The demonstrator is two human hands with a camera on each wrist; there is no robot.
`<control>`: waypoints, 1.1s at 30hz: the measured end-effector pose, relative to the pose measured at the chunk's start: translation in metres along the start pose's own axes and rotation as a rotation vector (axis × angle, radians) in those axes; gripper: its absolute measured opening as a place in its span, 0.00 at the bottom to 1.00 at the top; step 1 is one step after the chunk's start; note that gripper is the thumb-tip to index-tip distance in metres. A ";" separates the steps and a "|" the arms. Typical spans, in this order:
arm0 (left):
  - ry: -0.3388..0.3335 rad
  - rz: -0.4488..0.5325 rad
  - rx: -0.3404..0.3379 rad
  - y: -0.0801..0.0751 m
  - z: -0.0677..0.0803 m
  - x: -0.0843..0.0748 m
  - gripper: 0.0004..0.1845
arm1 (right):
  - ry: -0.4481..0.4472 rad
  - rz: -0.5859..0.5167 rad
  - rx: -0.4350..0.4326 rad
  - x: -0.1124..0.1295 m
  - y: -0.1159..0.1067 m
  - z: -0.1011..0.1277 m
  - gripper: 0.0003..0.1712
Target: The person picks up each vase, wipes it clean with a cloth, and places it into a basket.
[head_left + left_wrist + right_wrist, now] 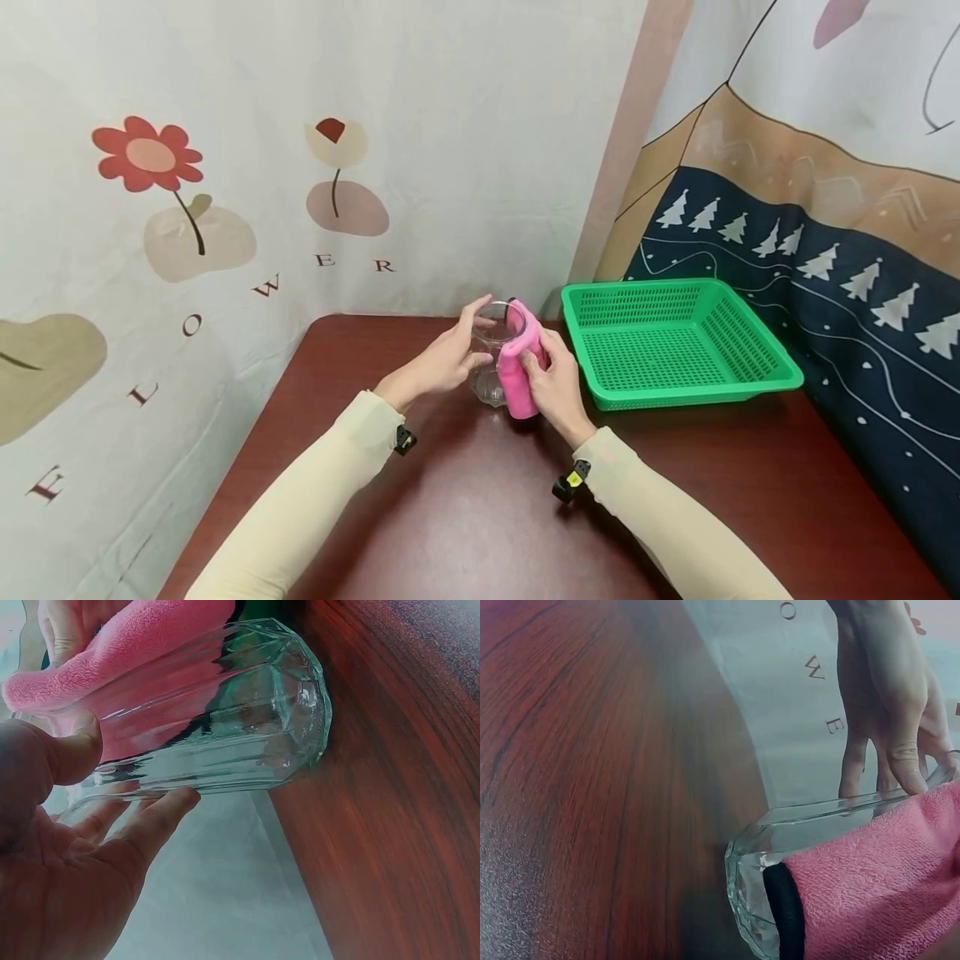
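- Two cream sleeves (315, 492) are reaching in from the near edge, one for each arm.
- One left hand (442, 360) is curling its thumb and fingers round the single clear ribbed glass (495, 354), which is standing on the dark red surface (480, 517) just left of the basket.
- One right hand (555, 387) is gripping the one pink cloth (519, 367) and pressing it against the side of the glass, with its top edge folding over the rim.
- Judging the wipe: the left hand should be keeping the glass steady while the cloth is travelling the full height of the ribs, and pressure should be staying light so the base is not skidding.
- One green basket (750, 379) is sitting to the right, holding nothing visible.
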State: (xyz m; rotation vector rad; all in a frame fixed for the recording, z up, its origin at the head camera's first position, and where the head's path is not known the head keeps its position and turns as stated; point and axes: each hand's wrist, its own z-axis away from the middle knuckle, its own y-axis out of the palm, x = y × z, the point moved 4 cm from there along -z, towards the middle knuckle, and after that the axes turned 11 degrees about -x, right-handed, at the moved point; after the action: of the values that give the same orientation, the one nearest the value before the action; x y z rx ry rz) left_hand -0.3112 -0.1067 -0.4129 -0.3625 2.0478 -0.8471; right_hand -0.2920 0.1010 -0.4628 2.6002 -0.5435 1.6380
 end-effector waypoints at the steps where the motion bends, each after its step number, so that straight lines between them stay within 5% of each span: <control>1: 0.001 0.002 0.001 0.000 0.000 -0.001 0.51 | -0.005 0.019 -0.004 0.000 0.000 0.000 0.29; 13: 0.016 0.001 0.008 0.001 0.000 -0.001 0.51 | -0.081 0.165 0.012 0.004 -0.002 0.002 0.25; 21: 0.017 0.000 0.000 0.001 0.000 0.001 0.51 | -0.164 0.263 0.062 0.002 -0.002 0.004 0.34; 33: 0.019 0.005 -0.006 0.000 0.000 0.001 0.50 | -0.162 0.350 0.104 -0.002 -0.002 0.011 0.38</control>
State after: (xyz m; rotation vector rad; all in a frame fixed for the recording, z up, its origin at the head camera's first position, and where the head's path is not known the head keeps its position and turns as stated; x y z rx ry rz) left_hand -0.3114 -0.1070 -0.4135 -0.3534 2.0684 -0.8438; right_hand -0.2828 0.1016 -0.4688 2.8615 -0.9991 1.5814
